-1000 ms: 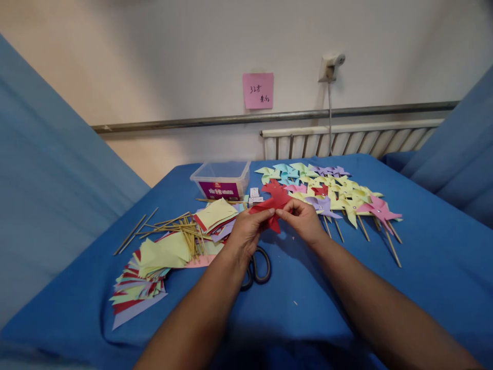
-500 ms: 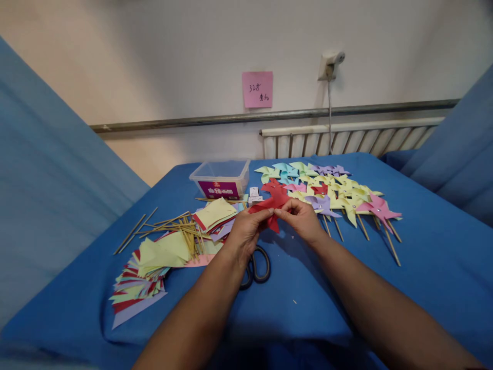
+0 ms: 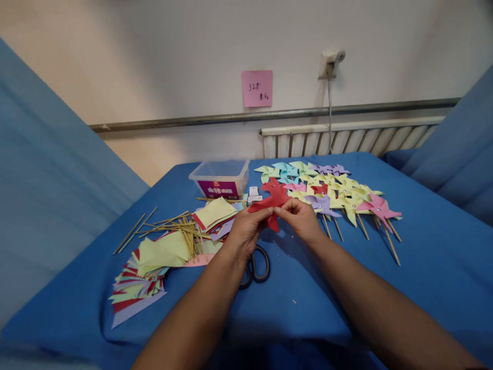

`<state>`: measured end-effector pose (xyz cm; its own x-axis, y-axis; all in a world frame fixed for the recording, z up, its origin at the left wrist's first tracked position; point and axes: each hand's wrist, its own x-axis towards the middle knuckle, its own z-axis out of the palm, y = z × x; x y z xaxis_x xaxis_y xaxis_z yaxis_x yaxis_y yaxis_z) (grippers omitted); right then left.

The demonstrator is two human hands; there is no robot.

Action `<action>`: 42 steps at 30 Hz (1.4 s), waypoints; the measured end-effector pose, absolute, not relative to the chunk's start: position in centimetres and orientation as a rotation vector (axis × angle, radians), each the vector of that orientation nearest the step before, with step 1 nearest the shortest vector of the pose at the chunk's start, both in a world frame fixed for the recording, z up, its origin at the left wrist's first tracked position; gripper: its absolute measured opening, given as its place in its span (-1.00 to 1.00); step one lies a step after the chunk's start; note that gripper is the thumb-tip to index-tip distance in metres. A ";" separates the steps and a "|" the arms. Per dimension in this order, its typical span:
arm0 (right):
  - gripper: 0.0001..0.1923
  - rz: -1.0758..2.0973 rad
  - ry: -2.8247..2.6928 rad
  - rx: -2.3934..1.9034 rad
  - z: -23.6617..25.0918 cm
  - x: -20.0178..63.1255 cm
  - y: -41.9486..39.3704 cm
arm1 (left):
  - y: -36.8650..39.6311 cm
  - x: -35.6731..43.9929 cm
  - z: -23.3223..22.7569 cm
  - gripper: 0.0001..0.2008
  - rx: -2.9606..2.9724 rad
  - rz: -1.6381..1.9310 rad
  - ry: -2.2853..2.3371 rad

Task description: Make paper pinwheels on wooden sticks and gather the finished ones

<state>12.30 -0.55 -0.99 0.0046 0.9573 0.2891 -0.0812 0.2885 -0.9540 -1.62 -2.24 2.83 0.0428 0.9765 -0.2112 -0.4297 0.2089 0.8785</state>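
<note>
Sticks (image 3: 129,234), two of them set apart, lie leftmost on the blue cloth (image 3: 431,277) as I watch through the head feed. Nearer the wearer, just right of them, I find a fan of coloured paper (image 3: 134,295), then a heap of more sticks (image 3: 187,239) and a stack of cut sheets (image 3: 215,213). A see-through box (image 3: 219,189) stands behind that stack. Next comes the left hand (image 3: 246,226), thumb and fingers pinching the lower part of a red paper piece (image 3: 276,194); the dark handles of scissors (image 3: 268,264) show beside its wrist.

The relation I read most closely is here: the piece sits between the hands, mostly beyond the fingertips towards the wall, its long axis running roughly away from the wearer, one point hanging below the pinch. Neither hand is clearly nearer, since both touch it. The right hand (image 3: 302,218) pinches its near edge too, thumb tips almost meeting; I cannot tell how hard either presses. Well to the right, I see pinwheels (image 3: 379,208) spread in rows, stems towards the wearer.
</note>
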 end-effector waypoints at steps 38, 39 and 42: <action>-0.59 1.181 -1.292 -0.951 -1.2 12.5 -0.2 | -1.9 -2.8 3.2 -0.81 1.287 0.997 1.301; -0.59 1.169 -1.216 -0.959 -1.3 12.1 -0.3 | -1.9 -2.6 3.0 -0.79 1.256 1.044 1.309; -0.55 1.197 -0.929 -0.936 -1.4 11.0 -0.6 | -1.9 -1.8 2.4 -0.81 1.105 1.168 1.234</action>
<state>11.04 -0.56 -1.36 0.1246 0.9887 0.0833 -0.3261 0.1201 -0.9377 -1.82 -1.87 2.45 -0.0122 0.9955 -0.0940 -0.0395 0.0935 0.9948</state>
